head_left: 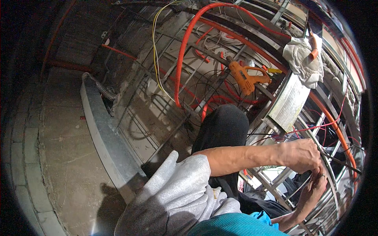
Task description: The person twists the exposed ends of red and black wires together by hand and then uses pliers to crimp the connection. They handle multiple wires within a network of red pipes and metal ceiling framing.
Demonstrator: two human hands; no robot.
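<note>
Head view, two hands [301, 154] [315, 188] touching, one orange power tool [243, 78], one cloth [298, 59]

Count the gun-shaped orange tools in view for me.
1: the gun-shaped orange tool, beyond the dark-trousered knee and left of the white cloth. Others may be hidden among the clutter.

Patchy light falls brightly on the grey sleeve [173, 192], throwing a dark shadow [108, 206] onto the floor [71, 157] just left of it, while well above it things sink into grainy gloom, the pale metal channel [103, 141] up-left of it bows with fisheye distortion, and black vignetting swallows the rim.
</note>
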